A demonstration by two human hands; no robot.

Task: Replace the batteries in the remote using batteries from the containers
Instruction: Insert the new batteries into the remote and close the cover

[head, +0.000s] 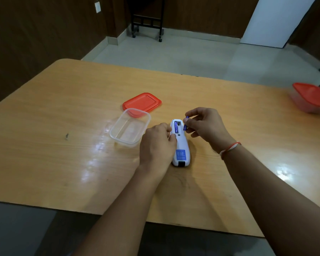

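Glossy wood-grain table (63, 108); clear plastic container (129, 127), white plastic remote (181, 145).

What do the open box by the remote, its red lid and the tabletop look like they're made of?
Open box: clear, thin plastic by the look; the table shows through its walls.
Red lid: opaque red plastic, smooth, with a moulded raised rim.
Tabletop: wood grain under a glossy coat with bright glare patches; solid wood or laminate, I cannot tell.

open container (130, 127) left of remote (180, 145), right side clear
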